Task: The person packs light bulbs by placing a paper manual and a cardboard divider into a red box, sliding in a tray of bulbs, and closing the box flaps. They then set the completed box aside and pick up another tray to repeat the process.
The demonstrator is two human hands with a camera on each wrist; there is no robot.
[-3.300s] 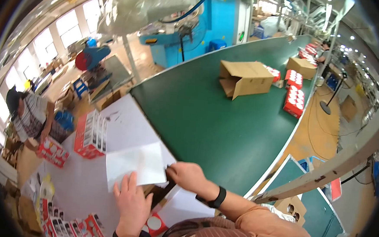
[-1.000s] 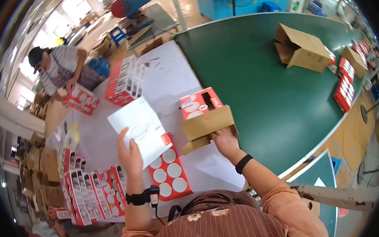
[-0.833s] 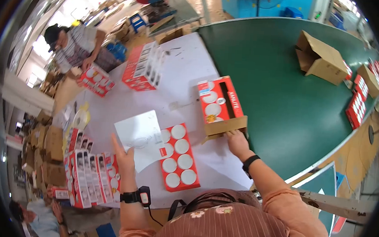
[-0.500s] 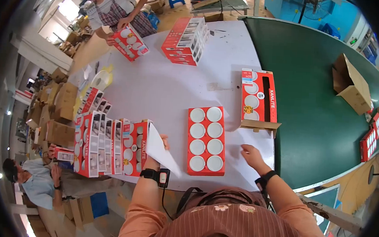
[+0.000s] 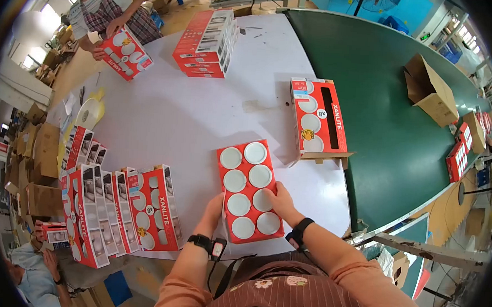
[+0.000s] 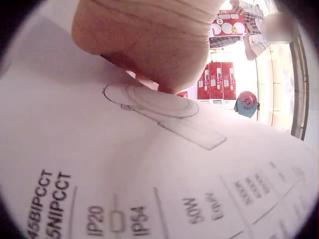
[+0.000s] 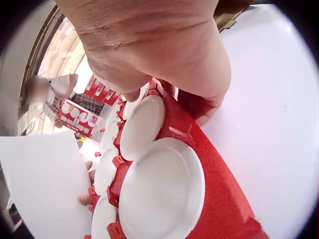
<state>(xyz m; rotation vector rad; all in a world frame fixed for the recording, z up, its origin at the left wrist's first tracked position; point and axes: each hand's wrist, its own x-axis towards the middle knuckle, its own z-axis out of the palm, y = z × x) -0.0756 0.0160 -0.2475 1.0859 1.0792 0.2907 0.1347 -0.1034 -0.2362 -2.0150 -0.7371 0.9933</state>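
Note:
A red tray (image 5: pixel 259 237) with two rows of round white downlights (image 7: pixel 162 189) lies slightly turned in front of me. My right hand (image 5: pixel 281 203) grips its right edge, the thumb over a downlight and the fingers curled down the side. On the opposite side my left hand (image 5: pixel 213 210) holds a printed white sheet (image 6: pixel 149 154) and touches the tray's left edge with its fingertips. A line drawing of a round light and "50W" show on the sheet, which is mostly hidden in the head view. Beyond stands a red XANLITE box (image 5: pixel 320 116), its cardboard-lined end facing me.
Filled XANLITE boxes (image 5: pixel 155 212) stand at left, with a tape roll (image 5: pixel 89 113) behind. More boxes (image 5: pixel 205 44) are at the back. A person (image 5: pixel 116 10) holds another box across the table. A carton (image 5: pixel 430 91) lies on the green belt (image 5: pixel 367 110).
The right hand has let go of the box's cardboard flap and come down onto the tray. The left hand has brought the sheet to the tray's left side, and the tray is now tilted sideways.

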